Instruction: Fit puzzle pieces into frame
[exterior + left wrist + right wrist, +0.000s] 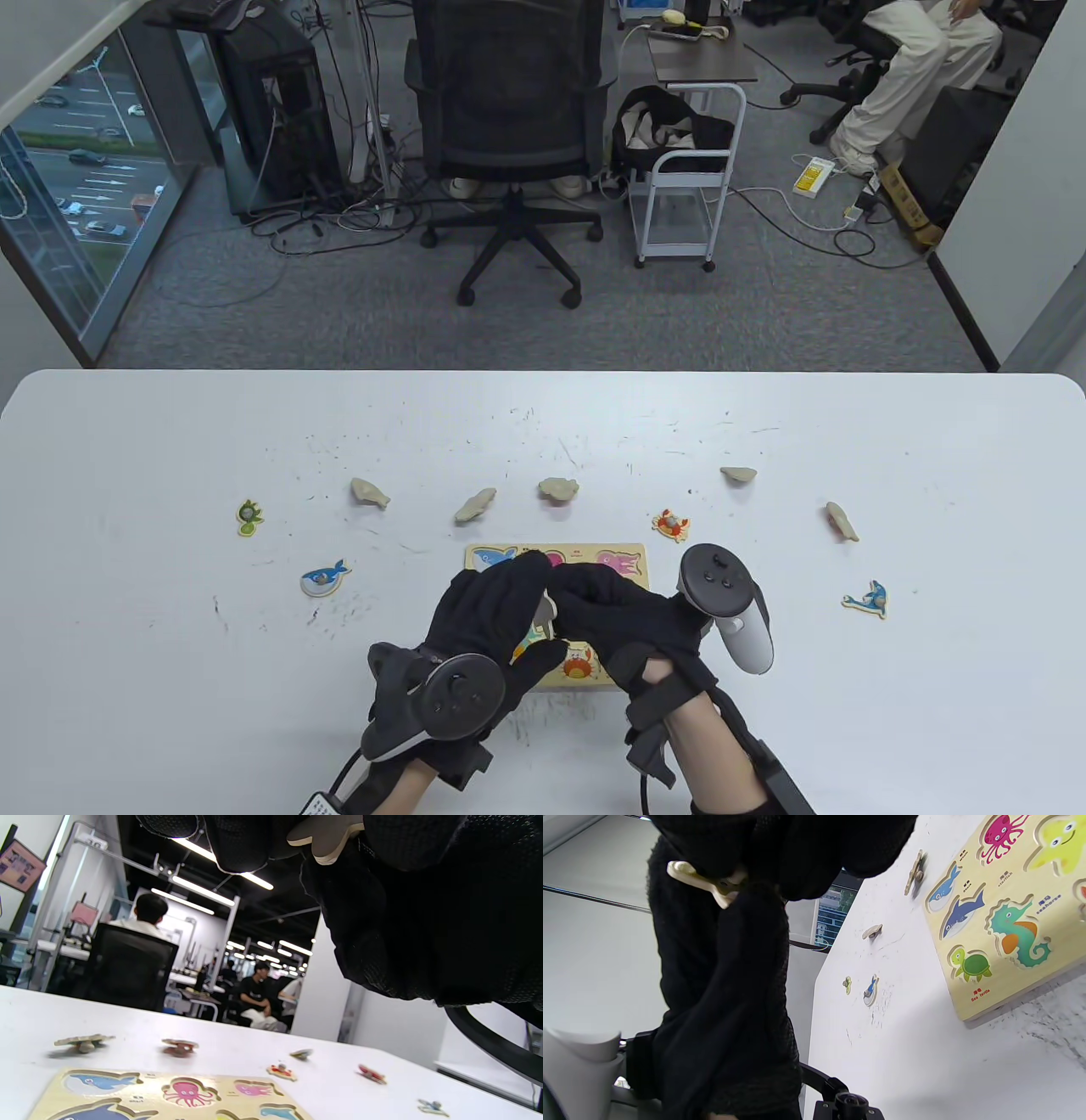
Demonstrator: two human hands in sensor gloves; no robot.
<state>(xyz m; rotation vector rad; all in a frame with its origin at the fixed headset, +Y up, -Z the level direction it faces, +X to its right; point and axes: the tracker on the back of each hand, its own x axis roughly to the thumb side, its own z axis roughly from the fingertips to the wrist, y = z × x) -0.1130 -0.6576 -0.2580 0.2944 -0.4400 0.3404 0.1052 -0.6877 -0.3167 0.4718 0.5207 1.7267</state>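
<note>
hovering above frame [629, 562]: held piece [326, 841]

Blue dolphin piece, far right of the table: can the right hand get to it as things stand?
Probably not yet: the path over the table to the dolphin piece is bare, but the right hand is busy holding a puzzle piece.

Both my hands wear black mesh-knit gloves that cover every finger. On the back of my left hand [501, 628] sits a dark grey tracker [441, 700] with a round disc face and a small centre button. My right hand [632, 632] carries its own tracker [725, 607], dark on top with small buttons and pale grey below. Black straps cross each wrist, and a thin black cable trails from each.
</note>
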